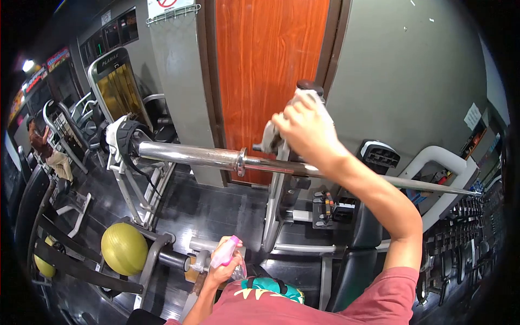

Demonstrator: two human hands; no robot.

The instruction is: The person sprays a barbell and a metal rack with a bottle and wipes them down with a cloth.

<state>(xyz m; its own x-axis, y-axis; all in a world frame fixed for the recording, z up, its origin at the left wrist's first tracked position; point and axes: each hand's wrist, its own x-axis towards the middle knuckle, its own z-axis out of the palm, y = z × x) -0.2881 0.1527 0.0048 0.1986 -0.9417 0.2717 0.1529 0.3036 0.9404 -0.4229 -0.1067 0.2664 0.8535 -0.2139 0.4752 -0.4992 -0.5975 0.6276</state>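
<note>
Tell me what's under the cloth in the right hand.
A rack post: its dark cap shows above the cloth, its lower part below the bar. The stretch beneath the cloth and right hand is covered.

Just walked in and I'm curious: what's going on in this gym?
Someone is working at a rack. Their right hand holds a pale cloth up by a dark cap, near the metal bar. Their left hand, lower down, grips a pink-topped spray bottle. Farther off, another person is among the machines.
</note>
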